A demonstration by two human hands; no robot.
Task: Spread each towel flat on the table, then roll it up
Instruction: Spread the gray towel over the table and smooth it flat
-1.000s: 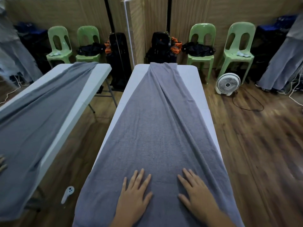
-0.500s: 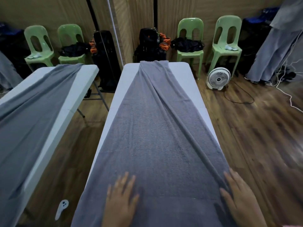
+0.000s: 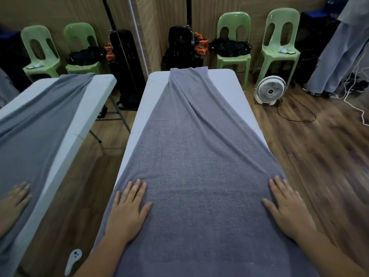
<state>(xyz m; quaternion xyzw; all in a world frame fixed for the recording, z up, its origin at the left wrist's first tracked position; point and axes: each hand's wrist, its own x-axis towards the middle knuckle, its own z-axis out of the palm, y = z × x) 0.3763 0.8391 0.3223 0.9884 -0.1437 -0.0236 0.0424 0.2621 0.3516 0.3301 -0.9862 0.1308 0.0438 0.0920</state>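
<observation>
A long grey towel [image 3: 195,156] lies lengthwise on a white table [image 3: 225,80], bunched narrow at the far end with folds running down its right half. My left hand [image 3: 127,208] lies flat on the towel near its left edge, fingers straight and spread. My right hand [image 3: 287,208] presses flat on the towel's right edge, where the folds end. The near end of the towel hangs toward me, out of view.
A mirror on the left repeats the table, towel [image 3: 38,124] and a hand [image 3: 14,200]. Green chairs [image 3: 279,41], black bags [image 3: 183,47] and a white floor fan [image 3: 270,89] with its cord stand beyond the table. A white controller [image 3: 72,260] lies on the wooden floor at left.
Both hands slid apart from the towel's middle to its left and right edges, staying flat. The near part of the towel looks wider and smoother.
</observation>
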